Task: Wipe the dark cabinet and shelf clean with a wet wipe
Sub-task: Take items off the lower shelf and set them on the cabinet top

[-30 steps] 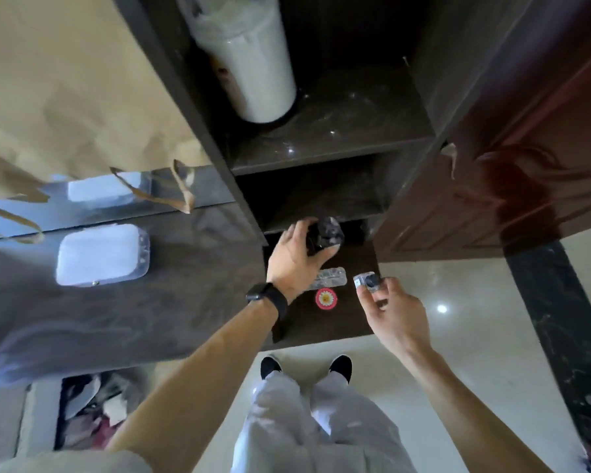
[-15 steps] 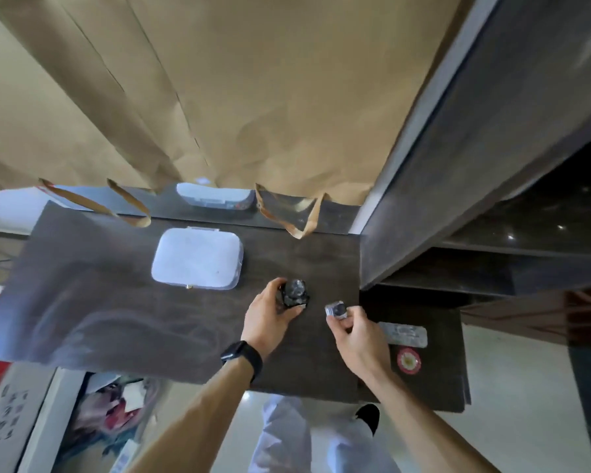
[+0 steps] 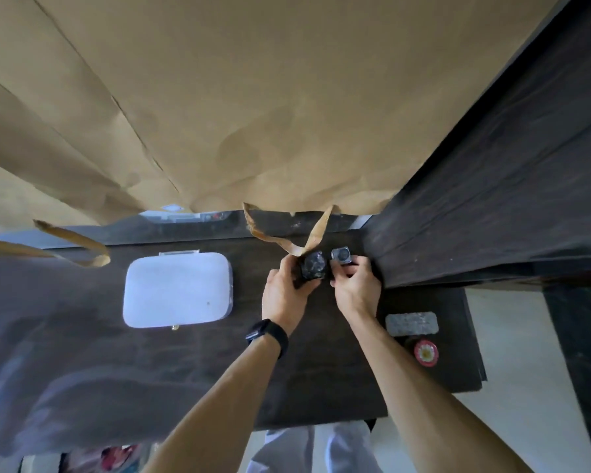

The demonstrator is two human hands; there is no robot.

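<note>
I judge I'm at the clearing step, with no wiping begun. My left hand point(image 3: 285, 297) has its fingers point(image 3: 280, 268) curled round a small dark lump point(image 3: 313, 272). My right hand point(image 3: 355, 290) pinches a little silver-topped pot point(image 3: 341, 256) between thumb and fingertips. Both pieces sit low over the back of the bench point(image 3: 185, 377), just beside the side wall of the dark cabinet point(image 3: 492, 199) and under the handle point(image 3: 287, 242) of the brown paper bag point(image 3: 253, 97).

Both forearms reach forward and close in, so the hands are nearly touching, palms down, with a black watch point(image 3: 267, 336) on my left wrist. I cannot tell whether the two pieces have touched the bench top.

No wet wipe is in either hand. The white flat box point(image 3: 178, 290) to the left may be the pack of them, though I see no label to prove it. The shelf point(image 3: 458, 308) to the right carries a foil blister strip point(image 3: 411, 324) and a red round disc point(image 3: 426, 352), so it isn't ready either.

Next I should let go of both pieces here, lift off those last two, then open the box for a wipe.
</note>
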